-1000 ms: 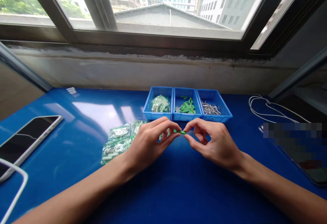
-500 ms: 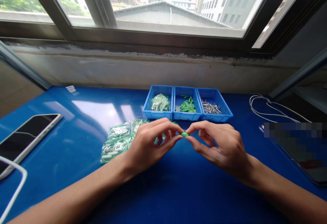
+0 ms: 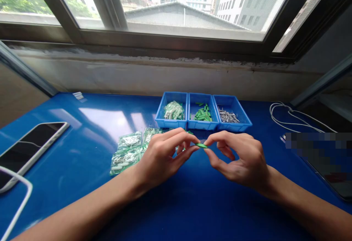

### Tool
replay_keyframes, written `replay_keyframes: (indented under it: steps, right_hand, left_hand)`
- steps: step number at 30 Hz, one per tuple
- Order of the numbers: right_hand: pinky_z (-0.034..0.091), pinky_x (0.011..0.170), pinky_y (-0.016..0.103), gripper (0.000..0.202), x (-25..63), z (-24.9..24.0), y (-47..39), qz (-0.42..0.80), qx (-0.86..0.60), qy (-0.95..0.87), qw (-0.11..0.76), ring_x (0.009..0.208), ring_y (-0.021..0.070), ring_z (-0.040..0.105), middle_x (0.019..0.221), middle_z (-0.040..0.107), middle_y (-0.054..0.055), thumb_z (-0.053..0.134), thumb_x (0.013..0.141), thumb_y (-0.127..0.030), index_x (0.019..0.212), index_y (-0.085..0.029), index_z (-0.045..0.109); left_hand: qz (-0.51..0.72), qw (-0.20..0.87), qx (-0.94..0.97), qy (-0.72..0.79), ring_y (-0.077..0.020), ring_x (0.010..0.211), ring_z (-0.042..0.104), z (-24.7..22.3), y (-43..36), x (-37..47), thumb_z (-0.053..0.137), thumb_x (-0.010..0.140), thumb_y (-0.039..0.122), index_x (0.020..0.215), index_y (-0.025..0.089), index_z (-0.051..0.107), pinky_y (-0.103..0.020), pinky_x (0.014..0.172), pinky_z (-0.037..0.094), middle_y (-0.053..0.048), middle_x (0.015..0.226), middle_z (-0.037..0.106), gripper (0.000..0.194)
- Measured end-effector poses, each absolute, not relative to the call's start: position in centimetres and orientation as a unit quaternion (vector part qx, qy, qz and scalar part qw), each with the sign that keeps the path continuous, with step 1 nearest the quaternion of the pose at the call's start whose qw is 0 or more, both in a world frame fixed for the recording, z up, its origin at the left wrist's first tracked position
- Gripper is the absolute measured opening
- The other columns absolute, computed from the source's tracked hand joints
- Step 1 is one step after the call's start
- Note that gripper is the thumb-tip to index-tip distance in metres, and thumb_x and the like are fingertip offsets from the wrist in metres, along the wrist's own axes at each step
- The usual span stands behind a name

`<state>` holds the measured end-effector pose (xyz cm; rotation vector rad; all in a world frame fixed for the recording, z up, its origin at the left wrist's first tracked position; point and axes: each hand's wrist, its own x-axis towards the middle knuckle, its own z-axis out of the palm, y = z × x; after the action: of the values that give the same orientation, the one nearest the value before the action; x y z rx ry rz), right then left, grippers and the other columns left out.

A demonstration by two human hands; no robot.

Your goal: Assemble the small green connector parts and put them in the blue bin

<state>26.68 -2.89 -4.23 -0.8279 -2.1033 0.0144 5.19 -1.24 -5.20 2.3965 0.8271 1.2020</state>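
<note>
A small, slim green plastic piece (image 3: pixel 201 145) is held level in front of the bins, one end toward each hand. My left hand (image 3: pixel 166 156) pinches its left end between thumb and forefinger. At the other end, the thumb and forefinger of my right hand (image 3: pixel 242 156) close on its tip, with the other fingers curled. Similar green plastic pieces (image 3: pixel 203 114) lie heaped in the middle blue bin (image 3: pixel 204 125). Clear packets with green edges (image 3: pixel 125 156) lie beside and partly behind my left hand; what they contain is partly hidden by glare.
The left blue bin (image 3: pixel 170 123) contains more packets (image 3: pixel 173 110); the right blue bin (image 3: pixel 235 126) contains metal screws or pins (image 3: pixel 227 115). A phone (image 3: pixel 33 149) lies at the left, with a white cable (image 3: pixel 20 204) near it. Another cable (image 3: pixel 286 118) and a partly blurred dark device (image 3: pixel 327 171) are at the right.
My fingers have shifted slightly on the green piece, and more of it shows between the hands. The whole view has moved a little; bins and packets stay in place.
</note>
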Motion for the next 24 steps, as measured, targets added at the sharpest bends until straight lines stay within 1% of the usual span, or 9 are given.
replay_keyframes:
  steps: [4, 6, 11, 14, 16, 18, 21, 23, 24]
  right_hand:
    - [0.042, 0.050, 0.020, 0.007, 26.5, -4.0, -3.3, 0.018, -0.316, -0.845, 0.431, 0.045, 0.0067, 0.048, 0.064, 0.064, -0.005, 0.069, 0.089, -0.015, 0.094, -0.019, 0.066]
    - [0.042, 0.051, 0.020, 0.008, 26.5, -4.0, -3.4, 0.022, -0.312, -0.846, 0.433, 0.046, 0.0064, 0.048, 0.065, 0.064, -0.005, 0.069, 0.089, -0.014, 0.094, -0.019, 0.066]
    - [0.039, 0.049, 0.018, 0.005, 26.9, -4.5, -2.6, 0.053, -0.345, -0.841, 0.414, 0.045, 0.0062, 0.045, 0.059, 0.052, -0.008, 0.069, 0.091, -0.016, 0.095, -0.017, 0.068]
    - [0.037, 0.048, 0.018, 0.003, 27.0, -5.0, -2.2, 0.099, -0.349, -0.846, 0.390, 0.045, 0.0062, 0.043, 0.059, 0.050, -0.008, 0.067, 0.092, -0.017, 0.095, -0.017, 0.068]
    - [0.037, 0.048, 0.019, 0.004, 27.0, -5.1, -2.0, 0.106, -0.348, -0.848, 0.385, 0.045, 0.0065, 0.043, 0.059, 0.050, -0.008, 0.066, 0.093, -0.018, 0.095, -0.016, 0.069]
    - [0.038, 0.050, 0.019, 0.005, 27.2, -4.9, -1.7, 0.083, -0.361, -0.843, 0.389, 0.047, 0.0071, 0.045, 0.060, 0.050, -0.008, 0.067, 0.093, -0.018, 0.096, -0.017, 0.069]
    - [0.039, 0.052, 0.021, 0.004, 27.8, -4.0, -0.6, 0.014, -0.410, -0.811, 0.418, 0.047, 0.0080, 0.044, 0.058, 0.044, -0.008, 0.067, 0.092, -0.019, 0.094, -0.017, 0.070]
    - [0.039, 0.054, 0.022, 0.005, 28.2, -3.4, 0.4, -0.028, -0.447, -0.783, 0.432, 0.046, 0.0084, 0.043, 0.057, 0.041, -0.009, 0.068, 0.091, -0.021, 0.092, -0.017, 0.070]
    - [0.038, 0.054, 0.023, 0.006, 28.4, -3.2, 0.9, -0.045, -0.464, -0.775, 0.427, 0.046, 0.0088, 0.043, 0.057, 0.042, -0.008, 0.069, 0.091, -0.022, 0.093, -0.016, 0.071]
  left_hand:
    - [0.395, 0.191, 0.859, 0.265, -0.0098, 0.058, 0.059, -5.4, -1.0, 5.2, 0.060, 0.099, 0.017, 0.095, 0.016, 0.072, -0.019, 0.053, 0.046, -0.001, 0.072, 0.067, 0.013]
    - [0.402, 0.193, 0.856, 0.263, -0.0096, 0.057, 0.058, -5.3, -1.1, 5.2, 0.062, 0.098, 0.016, 0.095, 0.015, 0.073, -0.018, 0.052, 0.046, -0.001, 0.071, 0.065, 0.011]
    - [0.458, 0.141, 0.832, 0.279, -0.0085, 0.054, 0.055, -5.2, -1.4, 5.3, 0.067, 0.094, 0.013, 0.098, 0.016, 0.072, -0.019, 0.052, 0.047, 0.000, 0.072, 0.066, 0.006]
    - [0.458, 0.112, 0.837, 0.279, -0.0086, 0.056, 0.056, -5.1, -1.5, 5.3, 0.067, 0.094, 0.014, 0.099, 0.017, 0.072, -0.019, 0.053, 0.048, -0.001, 0.074, 0.068, 0.007]
    - [0.459, 0.111, 0.833, 0.287, -0.0086, 0.056, 0.058, -5.1, -1.5, 5.3, 0.067, 0.095, 0.014, 0.100, 0.017, 0.071, -0.018, 0.052, 0.048, -0.001, 0.076, 0.070, 0.007]
    - [0.472, 0.125, 0.817, 0.308, -0.0096, 0.059, 0.062, -5.1, -1.4, 5.2, 0.065, 0.096, 0.015, 0.100, 0.016, 0.071, -0.019, 0.053, 0.050, -0.003, 0.079, 0.072, 0.007]
    - [0.492, 0.144, 0.789, 0.338, -0.0117, 0.065, 0.067, -4.9, -1.2, 5.1, 0.061, 0.097, 0.014, 0.097, 0.015, 0.071, -0.018, 0.054, 0.053, -0.004, 0.082, 0.075, 0.010]
    - [0.496, 0.147, 0.785, 0.342, -0.0118, 0.065, 0.069, -4.9, -1.2, 5.2, 0.059, 0.096, 0.013, 0.093, 0.015, 0.071, -0.018, 0.054, 0.053, -0.004, 0.081, 0.076, 0.012]
    - [0.494, 0.147, 0.786, 0.341, -0.0115, 0.063, 0.069, -4.8, -1.2, 5.2, 0.059, 0.096, 0.012, 0.092, 0.014, 0.071, -0.017, 0.053, 0.053, -0.004, 0.080, 0.076, 0.013]
